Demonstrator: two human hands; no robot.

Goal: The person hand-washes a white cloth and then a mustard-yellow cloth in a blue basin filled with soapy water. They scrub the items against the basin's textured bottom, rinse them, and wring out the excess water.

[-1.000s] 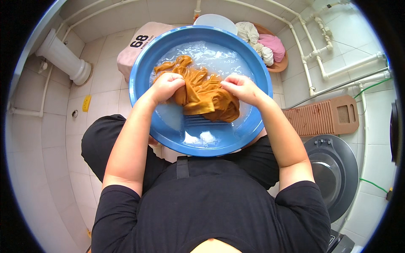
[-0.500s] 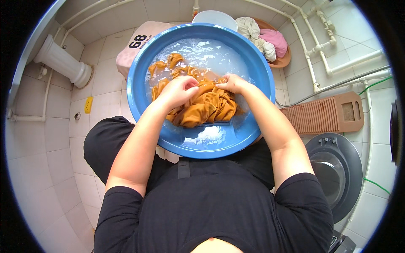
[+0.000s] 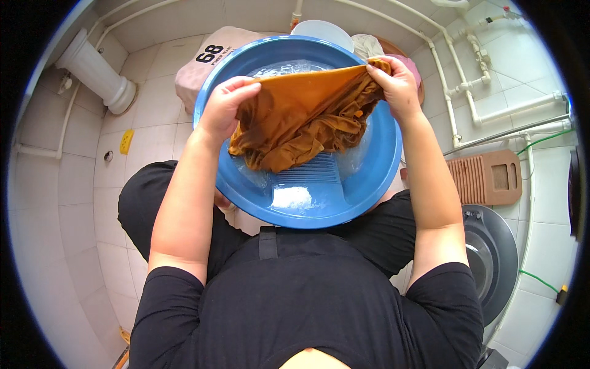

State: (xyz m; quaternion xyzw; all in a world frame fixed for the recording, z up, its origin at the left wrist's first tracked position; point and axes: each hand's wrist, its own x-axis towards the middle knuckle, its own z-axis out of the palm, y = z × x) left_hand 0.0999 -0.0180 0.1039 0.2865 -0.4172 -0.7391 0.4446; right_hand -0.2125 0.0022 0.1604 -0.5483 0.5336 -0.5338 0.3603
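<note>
A wet mustard-brown garment (image 3: 301, 117) is stretched by its upper edge between my two hands, above a round blue basin (image 3: 307, 209). My left hand (image 3: 226, 106) pinches the left corner between thumb and fingers. At the opposite corner, my right hand (image 3: 398, 86) grips a bunched bit of the same cloth. The lower part of the garment hangs in dark, soaked folds. Ridges of a built-in washboard (image 3: 307, 170) show in the basin's near side. Soapy water (image 3: 289, 66) glints behind the cloth.
Behind the basin lie a pale pink printed cloth (image 3: 200, 83), a white round tub (image 3: 322, 31) and a brown basin with laundry (image 3: 367, 47). To the right are a brown washboard (image 3: 488, 177), a dark grey round lid (image 3: 495, 264) and white wall pipes (image 3: 455, 111).
Both hands have risen and moved apart, lifting the brown garment out of the water and pulling its edge taut. The basin's ridged washboard has come into sight.
</note>
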